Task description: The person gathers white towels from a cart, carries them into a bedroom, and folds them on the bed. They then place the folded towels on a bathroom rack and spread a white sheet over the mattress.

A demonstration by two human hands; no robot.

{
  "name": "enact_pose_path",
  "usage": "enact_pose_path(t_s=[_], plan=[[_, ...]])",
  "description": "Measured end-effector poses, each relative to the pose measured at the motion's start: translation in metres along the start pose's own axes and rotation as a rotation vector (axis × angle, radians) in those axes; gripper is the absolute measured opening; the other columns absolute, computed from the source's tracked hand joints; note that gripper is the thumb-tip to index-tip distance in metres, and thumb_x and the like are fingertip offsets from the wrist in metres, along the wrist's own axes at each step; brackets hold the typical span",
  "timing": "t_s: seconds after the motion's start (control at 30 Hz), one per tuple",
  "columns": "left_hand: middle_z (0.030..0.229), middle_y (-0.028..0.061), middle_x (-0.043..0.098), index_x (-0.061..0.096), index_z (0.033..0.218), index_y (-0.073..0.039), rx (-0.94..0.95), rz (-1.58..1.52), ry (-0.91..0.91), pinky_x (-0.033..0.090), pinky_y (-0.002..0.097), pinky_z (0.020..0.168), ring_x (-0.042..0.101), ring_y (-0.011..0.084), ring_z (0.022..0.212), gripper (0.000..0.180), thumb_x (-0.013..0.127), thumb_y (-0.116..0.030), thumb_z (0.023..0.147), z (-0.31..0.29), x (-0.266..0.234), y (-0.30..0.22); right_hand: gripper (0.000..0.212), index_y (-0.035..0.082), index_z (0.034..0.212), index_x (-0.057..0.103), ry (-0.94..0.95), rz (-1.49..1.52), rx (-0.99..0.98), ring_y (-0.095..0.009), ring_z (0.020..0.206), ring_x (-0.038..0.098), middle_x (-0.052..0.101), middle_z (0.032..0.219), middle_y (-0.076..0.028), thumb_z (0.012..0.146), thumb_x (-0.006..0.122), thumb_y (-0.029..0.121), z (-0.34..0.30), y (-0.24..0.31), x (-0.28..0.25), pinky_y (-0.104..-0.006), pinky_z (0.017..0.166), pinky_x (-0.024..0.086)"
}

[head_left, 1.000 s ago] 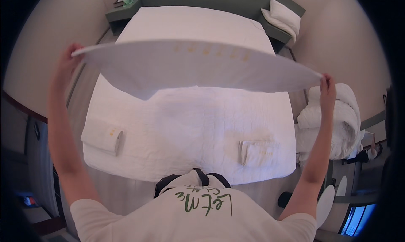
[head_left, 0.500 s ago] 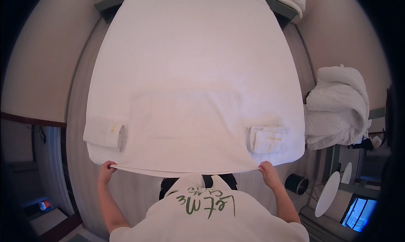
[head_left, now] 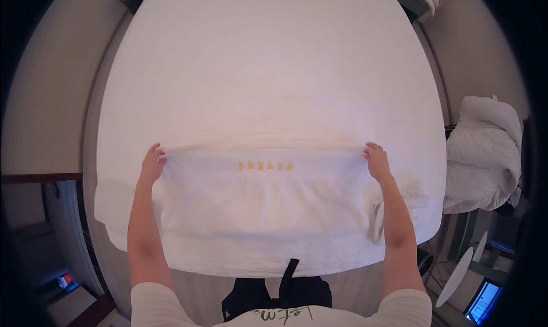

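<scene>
A white towel (head_left: 262, 196) with a row of gold lettering stretches across the near part of the white-covered bed (head_left: 274, 70). My left hand (head_left: 152, 162) pinches one end of its far edge, and my right hand (head_left: 377, 161) pinches the other, holding that edge taut. Loose creases run over the towel between my arms. Beside my right forearm lies a folded white towel (head_left: 377, 221), partly hidden by the arm. Another folded white towel (head_left: 117, 198) rests left of my left forearm, its outline faint against the bed.
A bunched white duvet (head_left: 482, 156) is heaped at the bed's right side. Right of the bed's near corner stand a dark round bin (head_left: 423, 261) and a round white tabletop (head_left: 455, 277). A dark-framed opening (head_left: 40, 230) is at the left.
Both hands have moved away from me over the bed, carrying the towel's near edge with them. The towel is now folded over, showing gold lettering. My body leans closer to the bed.
</scene>
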State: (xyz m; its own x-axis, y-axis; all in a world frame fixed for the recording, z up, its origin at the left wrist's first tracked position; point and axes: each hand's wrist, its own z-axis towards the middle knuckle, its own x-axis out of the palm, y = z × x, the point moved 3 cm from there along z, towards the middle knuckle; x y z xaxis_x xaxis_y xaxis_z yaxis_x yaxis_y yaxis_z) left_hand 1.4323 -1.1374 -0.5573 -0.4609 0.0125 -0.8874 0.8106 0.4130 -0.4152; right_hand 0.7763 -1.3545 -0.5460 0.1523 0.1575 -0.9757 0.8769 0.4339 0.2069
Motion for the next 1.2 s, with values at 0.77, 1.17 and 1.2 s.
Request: enact_pose_path(t_s=[0.77, 1.17, 1.2], plan=[[0.096, 0.0042, 0.050, 0.051, 0.093, -0.005, -0.011, -0.547, -0.511, 0.035, 0.0281, 0.090, 0.048, 0.0167, 0.095, 0.027, 0.062, 0.004, 0.070, -0.222, -0.101, -0.049, 0.030, 0.001, 0.096, 0.054, -0.393, 0.056, 0.137, -0.036, 0.106, 0.050, 0.053, 0.103, -0.016, 0.069, 0.056, -0.012, -0.182, 0.038, -0.178, -0.0402, 0.090, 0.041], [0.141, 0.0141, 0.029, 0.037, 0.132, -0.011, 0.174, 0.051, -0.114, 0.008, 0.0524, 0.106, 0.023, 0.0281, 0.133, 0.055, 0.054, -0.021, 0.081, -0.177, 0.129, -0.172, 0.048, 0.010, 0.128, 0.044, 0.007, 0.282, -0.150, -0.030, 0.128, 0.031, 0.039, 0.135, -0.013, 0.081, 0.052, 0.021, -0.134, 0.251, 0.099, -0.0507, 0.105, 0.016], [0.143, 0.0131, 0.026, 0.035, 0.134, -0.013, 0.295, 0.106, -0.062, 0.009, 0.0534, 0.106, 0.021, 0.0289, 0.133, 0.057, 0.052, -0.027, 0.082, -0.158, 0.141, -0.192, 0.049, 0.013, 0.127, 0.045, 0.032, 0.358, -0.378, -0.030, 0.129, 0.029, 0.037, 0.135, -0.015, 0.079, 0.055, 0.023, -0.105, 0.288, 0.107, -0.0524, 0.105, 0.017]])
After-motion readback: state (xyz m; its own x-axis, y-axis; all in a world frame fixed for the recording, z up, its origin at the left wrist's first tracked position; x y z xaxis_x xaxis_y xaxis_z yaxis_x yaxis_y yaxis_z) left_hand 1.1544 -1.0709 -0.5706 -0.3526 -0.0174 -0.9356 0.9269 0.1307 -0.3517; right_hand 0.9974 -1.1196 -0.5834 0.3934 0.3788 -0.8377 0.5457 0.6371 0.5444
